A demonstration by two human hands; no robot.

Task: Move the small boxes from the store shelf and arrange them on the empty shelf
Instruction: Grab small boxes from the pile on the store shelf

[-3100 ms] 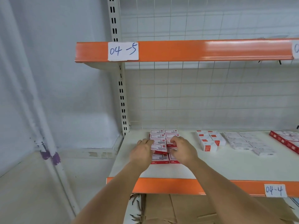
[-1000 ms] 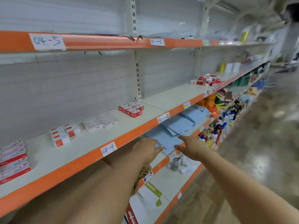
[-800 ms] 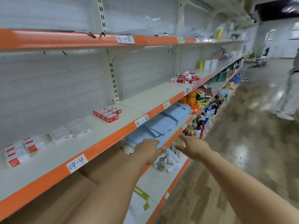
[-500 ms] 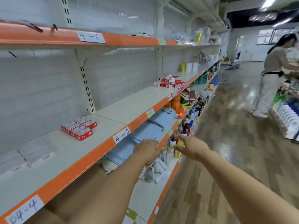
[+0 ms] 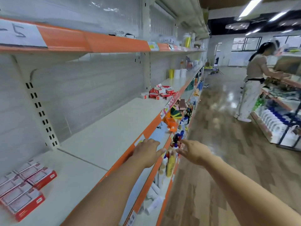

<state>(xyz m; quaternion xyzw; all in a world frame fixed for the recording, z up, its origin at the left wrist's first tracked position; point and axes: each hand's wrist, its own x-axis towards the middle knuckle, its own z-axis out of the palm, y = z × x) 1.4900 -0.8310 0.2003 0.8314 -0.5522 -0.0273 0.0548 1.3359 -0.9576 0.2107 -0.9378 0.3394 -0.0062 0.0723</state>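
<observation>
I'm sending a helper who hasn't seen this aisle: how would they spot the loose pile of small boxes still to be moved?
Follow the orange-edged middle shelf down the aisle. The jumbled pile of red-and-white boxes sits by its front edge, before the white rolls. Unlike the flat, tidy boxes nearest the camera, these lie heaped at odd angles.

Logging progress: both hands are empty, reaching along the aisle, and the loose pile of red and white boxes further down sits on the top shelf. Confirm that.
Not the top shelf. The head view shows the loose pile of boxes on the middle shelf. Left hand and right hand are empty.
</observation>
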